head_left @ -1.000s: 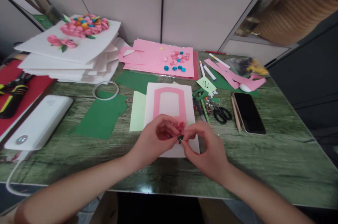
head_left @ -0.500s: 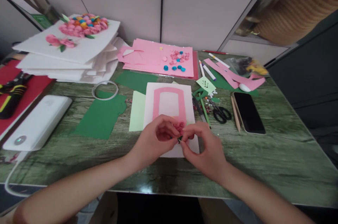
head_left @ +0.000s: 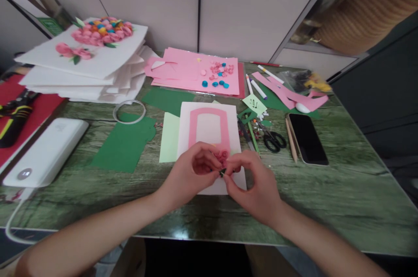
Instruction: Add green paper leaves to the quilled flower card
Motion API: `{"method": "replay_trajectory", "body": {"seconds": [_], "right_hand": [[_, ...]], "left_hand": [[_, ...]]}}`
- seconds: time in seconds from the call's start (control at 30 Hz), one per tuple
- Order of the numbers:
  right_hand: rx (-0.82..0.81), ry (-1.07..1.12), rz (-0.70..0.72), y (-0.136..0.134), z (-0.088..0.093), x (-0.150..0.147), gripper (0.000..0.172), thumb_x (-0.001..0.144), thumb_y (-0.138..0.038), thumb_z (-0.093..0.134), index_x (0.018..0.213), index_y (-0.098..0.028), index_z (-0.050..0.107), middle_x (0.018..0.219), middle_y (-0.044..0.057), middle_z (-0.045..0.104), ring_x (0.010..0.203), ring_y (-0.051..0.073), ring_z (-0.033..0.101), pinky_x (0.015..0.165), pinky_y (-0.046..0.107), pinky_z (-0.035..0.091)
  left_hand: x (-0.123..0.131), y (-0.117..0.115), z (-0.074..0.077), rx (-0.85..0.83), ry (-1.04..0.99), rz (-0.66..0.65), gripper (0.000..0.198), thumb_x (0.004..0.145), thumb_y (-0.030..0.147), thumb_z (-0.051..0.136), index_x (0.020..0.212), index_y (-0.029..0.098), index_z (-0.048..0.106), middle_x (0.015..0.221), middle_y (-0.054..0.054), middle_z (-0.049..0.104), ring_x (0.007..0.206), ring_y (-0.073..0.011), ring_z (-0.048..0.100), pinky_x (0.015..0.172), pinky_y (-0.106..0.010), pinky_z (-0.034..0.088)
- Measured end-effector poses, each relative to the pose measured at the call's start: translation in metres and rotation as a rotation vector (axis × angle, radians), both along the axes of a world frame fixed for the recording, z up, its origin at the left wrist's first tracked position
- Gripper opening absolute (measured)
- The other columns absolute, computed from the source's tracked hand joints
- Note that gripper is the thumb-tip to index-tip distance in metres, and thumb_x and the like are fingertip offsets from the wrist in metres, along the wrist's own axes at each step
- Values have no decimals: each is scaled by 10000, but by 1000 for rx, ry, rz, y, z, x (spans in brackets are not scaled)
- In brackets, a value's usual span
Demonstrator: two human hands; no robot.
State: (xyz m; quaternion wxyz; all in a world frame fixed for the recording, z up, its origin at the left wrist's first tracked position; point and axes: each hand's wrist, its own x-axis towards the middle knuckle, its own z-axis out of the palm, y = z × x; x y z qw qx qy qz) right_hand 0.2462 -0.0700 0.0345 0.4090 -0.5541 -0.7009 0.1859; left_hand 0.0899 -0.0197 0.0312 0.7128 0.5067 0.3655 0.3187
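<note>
My left hand (head_left: 197,170) and my right hand (head_left: 254,181) meet over the lower part of a white sheet (head_left: 184,124). Fingertips of both hands pinch a small dark green paper piece (head_left: 222,173), whose shape is mostly hidden. Just behind it, pink rolled paper flowers (head_left: 224,156) sit at the bottom of a pink paper frame (head_left: 209,110) on the sheet. My left fingers partly cover these flowers. The frame has a rounded outline around a white middle.
Scissors (head_left: 274,141), a phone (head_left: 308,139) and markers (head_left: 259,89) lie to the right. Green paper (head_left: 127,144), a wire coil (head_left: 129,102) and a power bank (head_left: 48,150) are on the left. Behind are pink sheets (head_left: 183,68) with paper rolls and a white stack (head_left: 78,76) bearing paper flowers.
Almost nothing differs. Both hands keep their pinch at the same spot, with the small green piece turned very slightly between the fingertips.
</note>
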Motion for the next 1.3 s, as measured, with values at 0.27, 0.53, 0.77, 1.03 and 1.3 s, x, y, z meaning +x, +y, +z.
{"method": "replay_trajectory", "body": {"seconds": [0.27,0.53,0.77,1.03,1.3], "right_hand": [[21,2,1,0,0,1,312,713,-50,546,943,-246,471,647,-44,581,625,150,538,690,346,417],[15,-4,12,0,1,0,297,707,-52,548,926,-241,481,650,-44,584,630,148,540,689,342,417],[14,132,-178,12,-6,28,285,723,-116,595,956,-249,497,691,-28,587,649,160,547,682,340,448],[109,-79,-512,45,-11,87,213,748,-193,577,950,-229,523,741,-10,607,666,163,539,733,343,448],[-52,-363,-430,61,-36,106,235,761,-183,557,994,-202,547,779,21,689,781,230,591,785,386,368]], "left_hand": [[-1,1,1,12,18,9,316,649,35,646,907,176,528,751,15,620,727,-121,612,685,-260,480],[1,0,1,13,8,-3,298,654,69,667,899,178,537,738,16,617,716,-122,612,688,-267,486],[-4,6,-2,-81,17,28,337,638,74,691,921,178,542,739,21,617,718,-118,602,682,-258,476],[-8,10,-3,-115,2,14,308,655,94,695,920,184,566,753,19,611,729,-119,600,669,-253,478],[-11,12,-3,-81,1,26,297,678,87,687,928,188,562,760,30,592,713,-97,578,657,-223,457]]}}
